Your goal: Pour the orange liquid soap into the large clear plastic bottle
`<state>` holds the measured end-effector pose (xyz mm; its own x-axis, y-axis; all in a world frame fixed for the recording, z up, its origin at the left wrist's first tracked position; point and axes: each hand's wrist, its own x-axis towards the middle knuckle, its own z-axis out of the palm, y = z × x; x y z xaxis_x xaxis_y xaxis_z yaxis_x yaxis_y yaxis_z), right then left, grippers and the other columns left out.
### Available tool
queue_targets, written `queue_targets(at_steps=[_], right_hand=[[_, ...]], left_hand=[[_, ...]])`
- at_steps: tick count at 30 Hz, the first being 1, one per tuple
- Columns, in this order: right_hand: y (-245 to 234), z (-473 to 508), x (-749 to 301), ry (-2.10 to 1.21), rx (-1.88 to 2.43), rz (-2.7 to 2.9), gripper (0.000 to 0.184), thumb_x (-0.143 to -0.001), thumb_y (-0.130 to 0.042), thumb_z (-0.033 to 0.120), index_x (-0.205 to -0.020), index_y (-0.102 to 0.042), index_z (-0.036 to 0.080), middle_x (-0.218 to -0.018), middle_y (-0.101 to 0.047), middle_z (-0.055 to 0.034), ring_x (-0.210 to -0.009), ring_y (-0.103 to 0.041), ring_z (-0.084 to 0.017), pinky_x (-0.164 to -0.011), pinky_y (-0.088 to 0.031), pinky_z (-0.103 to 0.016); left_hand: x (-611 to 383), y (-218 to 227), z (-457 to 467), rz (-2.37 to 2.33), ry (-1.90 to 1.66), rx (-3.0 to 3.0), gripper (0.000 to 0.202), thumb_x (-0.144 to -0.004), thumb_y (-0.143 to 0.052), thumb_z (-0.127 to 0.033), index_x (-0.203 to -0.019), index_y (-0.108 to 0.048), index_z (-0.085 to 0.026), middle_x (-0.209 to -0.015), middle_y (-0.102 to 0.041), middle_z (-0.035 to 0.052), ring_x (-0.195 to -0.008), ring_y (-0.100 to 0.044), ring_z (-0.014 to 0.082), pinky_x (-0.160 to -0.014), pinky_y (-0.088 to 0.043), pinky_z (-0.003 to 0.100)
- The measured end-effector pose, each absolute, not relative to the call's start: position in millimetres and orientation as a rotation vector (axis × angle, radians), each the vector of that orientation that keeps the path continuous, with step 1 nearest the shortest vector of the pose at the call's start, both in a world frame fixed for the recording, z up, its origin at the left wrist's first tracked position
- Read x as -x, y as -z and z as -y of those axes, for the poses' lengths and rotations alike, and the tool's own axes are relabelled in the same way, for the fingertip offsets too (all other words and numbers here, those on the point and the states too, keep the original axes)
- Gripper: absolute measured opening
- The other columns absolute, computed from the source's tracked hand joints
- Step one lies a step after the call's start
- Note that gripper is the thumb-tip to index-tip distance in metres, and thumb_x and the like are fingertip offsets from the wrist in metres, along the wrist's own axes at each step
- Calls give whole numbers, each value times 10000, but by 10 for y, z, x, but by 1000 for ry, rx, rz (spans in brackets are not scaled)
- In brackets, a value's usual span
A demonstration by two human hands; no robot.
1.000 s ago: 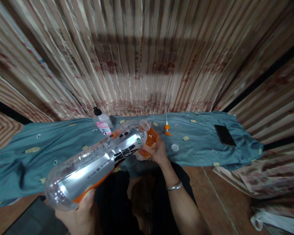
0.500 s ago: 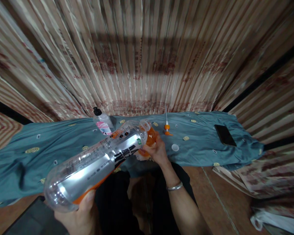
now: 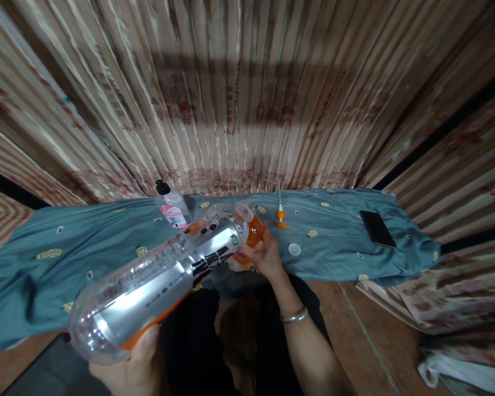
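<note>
The left hand (image 3: 136, 363) is closed under the base of a large clear plastic bottle (image 3: 160, 278), which is held tilted, its neck raised toward 1 o'clock. The neck is met by a small orange bottle (image 3: 253, 234), gripped in the curled fingers of the right hand (image 3: 264, 258); a metal bangle (image 3: 293, 315) is worn on that wrist. The large bottle is judged thin-walled and easily dented, with a glossy silver label that may slip, so it is best supported at the base and steadied near the waist. Whether liquid remains inside cannot be told, so its weight is uncertain. The small bottle is judged light and stiffer, and is best gripped round its body. Beyond the hands a teal cloth (image 3: 338, 247) is spread. On it, from the right hand, a white cap (image 3: 294, 249) lies at 3 o'clock, an orange pump head (image 3: 280, 216) with its tube at 1 o'clock, a black phone (image 3: 377, 228) farther off at 2 o'clock, and a pink-labelled bottle (image 3: 172, 208) at 10 o'clock. Counted: three bottles, one loose cap, one pump head, one phone.
</note>
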<state>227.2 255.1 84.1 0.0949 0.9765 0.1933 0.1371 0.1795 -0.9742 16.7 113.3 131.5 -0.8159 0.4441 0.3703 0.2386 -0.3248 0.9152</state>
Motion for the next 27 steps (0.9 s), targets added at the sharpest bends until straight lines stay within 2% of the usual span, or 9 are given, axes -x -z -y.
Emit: queue_targets(at_steps=[7,10,14,16,18,20,21,23,27], right_hand=[[-853,-2541,-2279,-931,1206,1309,594,-708,-933,379,-1246,-699,280,-1139,-899,-39,-1048,-881,-305,-922,-727,-422],[-855,-2540,-2275,-916,1205,1306,601,-698,-937,377,-1244,-703,287,-1132,-900,-33,-1035,-883,-302,-917,-728,-417],[-857,-2543,-2269,-919,1222,1305,635,-687,-941,397,-1262,-700,276,-1123,-899,-38,-1023,-883,-308,-907,-729,-423],[-861,-2544,-2267,-934,1237,1293,639,-687,-941,407,-1262,-699,270,-1120,-898,-44,-1025,-883,-314,-905,-729,-430],[-867,-2545,-2269,-945,1251,1286,640,-683,-944,408,-1257,-699,267,-1117,-898,-47,-1031,-882,-317,-910,-727,-431],[-873,-2546,-2273,-952,1245,1291,653,-682,-946,405,-1268,-695,266,-1136,-898,-49,-1048,-881,-315,-927,-724,-428],[-876,-2546,-2275,-954,1235,1295,663,-681,-947,405,-1277,-692,265,-1154,-897,-51,-1061,-881,-315,-943,-721,-429],[-883,-2546,-2278,-955,1219,1303,678,-686,-946,411,-1295,-687,262,-1189,-895,-58,-1089,-877,-316,-974,-715,-437],[-892,-2545,-2282,-957,1224,1313,670,-690,-943,417,-1288,-681,267,-1182,-895,-53,-1088,-877,-320,-966,-718,-444]], left_hand=[[-167,-1285,-1119,-1730,-2280,-909,579,-573,-971,-501,-1053,-733,-282,-1009,-746,24,-1097,-782,378,-1145,-600,618],[-176,-1278,-1105,-1701,-2271,-908,557,-598,-969,-474,-1078,-752,-296,-1037,-746,25,-1137,-772,378,-1196,-559,607],[-168,-1287,-1103,-1659,-2306,-872,618,-537,-994,-442,-1088,-764,-284,-1032,-742,17,-1117,-763,369,-1202,-547,611],[-182,-1324,-1107,-1647,-2302,-851,593,-543,-1000,-426,-1067,-766,-278,-1003,-740,20,-1048,-760,345,-1057,-637,566],[-218,-1387,-1114,-1591,-2280,-838,535,-583,-1006,-411,-1041,-768,-270,-940,-728,14,-915,-738,285,-781,-675,421],[-267,-1465,-1125,-1509,-2313,-863,507,-585,-1030,-432,-976,-763,-251,-807,-669,-21,-688,-630,194,-499,-534,269],[-292,-1504,-1130,-1467,-2297,-899,518,-580,-1042,-459,-956,-754,-249,-767,-660,-31,-604,-576,174,-418,-477,258],[-336,-1571,-1140,-1406,-2281,-903,538,-581,-1053,-489,-948,-742,-249,-728,-654,-49,-517,-523,158,-342,-415,261],[-374,-1637,-1147,-1404,-2237,-881,498,-606,-1049,-470,-925,-745,-237,-799,-712,-38,-511,-586,160,-384,-498,283]])
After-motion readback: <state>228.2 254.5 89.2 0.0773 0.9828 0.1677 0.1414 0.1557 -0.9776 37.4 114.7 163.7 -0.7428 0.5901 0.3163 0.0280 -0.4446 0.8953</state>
